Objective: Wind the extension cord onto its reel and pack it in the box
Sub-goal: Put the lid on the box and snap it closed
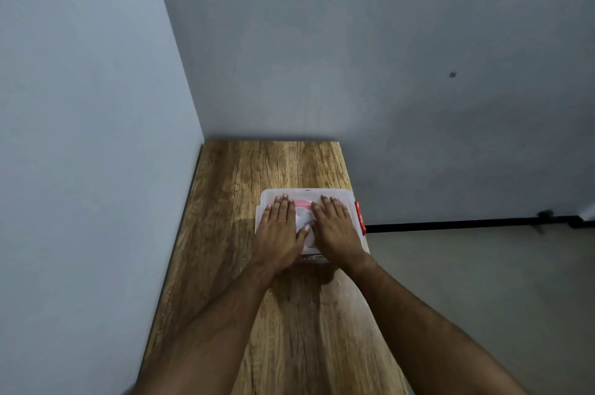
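A translucent plastic box (pixel 335 193) with its lid on stands on the wooden table (pixel 289 166), close to the table's right edge. A red latch (pixel 360 216) shows on the box's right side. Through the lid, between my hands, a pink and white round reel (pixel 303 211) is dimly visible inside; the cord itself cannot be made out. My left hand (pixel 279 227) lies flat on the left half of the lid with straight fingers. My right hand (pixel 335 227) lies flat on the right half in the same way.
The table sits in a corner, with a grey wall along its left side and another behind it. To the right of the table lies grey floor (pixel 483 282) with a black baseboard strip (pixel 467 223) along the wall.
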`<action>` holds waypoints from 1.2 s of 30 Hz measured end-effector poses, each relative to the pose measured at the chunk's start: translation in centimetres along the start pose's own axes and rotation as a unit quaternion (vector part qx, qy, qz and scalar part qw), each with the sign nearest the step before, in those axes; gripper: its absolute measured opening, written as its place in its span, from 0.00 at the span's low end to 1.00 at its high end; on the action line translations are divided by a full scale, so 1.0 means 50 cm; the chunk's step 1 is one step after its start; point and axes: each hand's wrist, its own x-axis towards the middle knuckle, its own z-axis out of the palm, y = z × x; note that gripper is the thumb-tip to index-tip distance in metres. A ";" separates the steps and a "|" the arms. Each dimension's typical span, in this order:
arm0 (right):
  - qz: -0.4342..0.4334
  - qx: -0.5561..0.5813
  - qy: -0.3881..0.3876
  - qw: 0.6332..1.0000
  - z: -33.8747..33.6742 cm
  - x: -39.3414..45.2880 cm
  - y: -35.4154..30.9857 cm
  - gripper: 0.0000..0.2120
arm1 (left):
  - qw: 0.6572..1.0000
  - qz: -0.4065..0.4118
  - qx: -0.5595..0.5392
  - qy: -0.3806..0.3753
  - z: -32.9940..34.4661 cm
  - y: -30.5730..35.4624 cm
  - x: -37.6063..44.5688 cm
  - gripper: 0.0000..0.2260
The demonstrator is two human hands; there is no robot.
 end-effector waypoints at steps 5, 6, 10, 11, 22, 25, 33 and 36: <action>0.016 0.023 0.007 1.000 0.005 0.000 0.003 0.30 | 0.975 -0.149 -0.148 0.069 -0.021 0.008 0.019 0.31; 0.022 0.026 0.015 0.999 0.003 0.000 0.001 0.30 | 0.949 -0.224 -0.209 0.073 -0.021 0.003 0.026 0.32; 0.034 0.033 0.030 0.998 0.000 0.000 -0.005 0.27 | 0.762 -0.453 -0.463 -0.017 -0.051 -0.040 0.035 0.21; 0.034 0.034 0.030 0.998 0.001 0.000 -0.004 0.26 | 0.723 -0.464 -0.511 -0.042 -0.061 -0.044 0.031 0.17; 0.037 0.050 0.039 0.997 0.003 -0.002 0.000 0.27 | 0.790 -0.434 -0.433 0.013 -0.052 -0.055 0.044 0.26; 0.033 0.046 0.046 0.997 0.007 -0.002 0.000 0.27 | 0.829 -0.404 -0.384 0.039 -0.057 -0.036 0.036 0.20; 0.034 0.040 0.057 0.997 0.013 0.001 -0.003 0.26 | 0.922 -0.323 -0.208 0.055 -0.039 -0.003 0.036 0.22; 0.029 0.051 0.050 0.997 0.013 0.001 0.002 0.27 | 0.984 -0.170 -0.058 0.021 -0.043 0.014 0.025 0.36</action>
